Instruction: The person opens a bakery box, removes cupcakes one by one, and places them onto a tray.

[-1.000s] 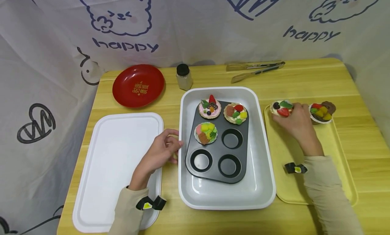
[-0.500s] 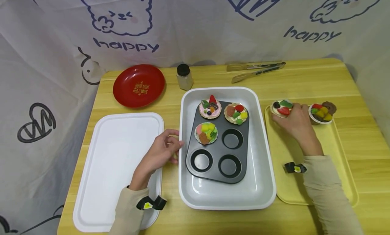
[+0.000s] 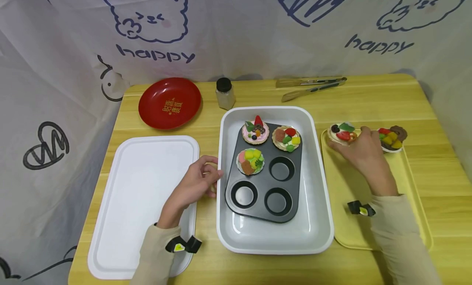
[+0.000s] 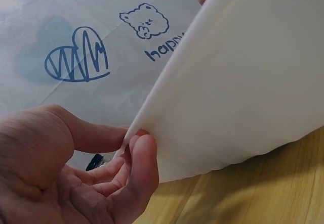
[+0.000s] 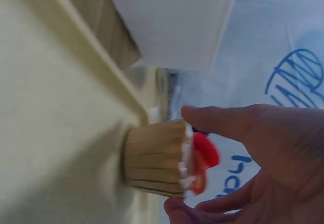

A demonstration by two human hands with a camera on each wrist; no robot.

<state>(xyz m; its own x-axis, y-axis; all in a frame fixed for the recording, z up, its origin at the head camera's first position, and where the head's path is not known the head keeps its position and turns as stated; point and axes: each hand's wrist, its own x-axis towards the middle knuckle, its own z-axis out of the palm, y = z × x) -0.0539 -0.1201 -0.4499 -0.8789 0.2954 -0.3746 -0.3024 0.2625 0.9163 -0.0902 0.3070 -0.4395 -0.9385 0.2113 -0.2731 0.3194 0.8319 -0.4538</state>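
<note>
My right hand (image 3: 363, 153) grips a toy cupcake (image 3: 343, 133) topped with red fruit, a dark berry and a green leaf, at the back left of the yellow tray (image 3: 343, 219). In the right wrist view its pleated tan cup (image 5: 154, 158) stands between thumb and fingers. Just right of that hand is a chocolate-coloured cupcake (image 3: 392, 138), partly covered. My left hand (image 3: 195, 180) pinches the left rim of a deep white bin (image 3: 273, 240) between thumb and curled fingers. A dark muffin pan (image 3: 254, 211) lies inside, with three cupcakes in its cups, among them a pink one (image 3: 255, 131).
To the left lies a flat white tray (image 3: 144, 194), partly under the left forearm. A red plate (image 3: 169, 102), a black-capped jar (image 3: 225, 94) and tongs (image 3: 313, 88) line the table's back edge. A printed cloth (image 3: 236, 35) hangs behind.
My right hand has shifted slightly right and toward me, covering more of the chocolate-coloured cupcake. The gripped cupcake has moved only slightly. My left hand stays at the bin's rim.
</note>
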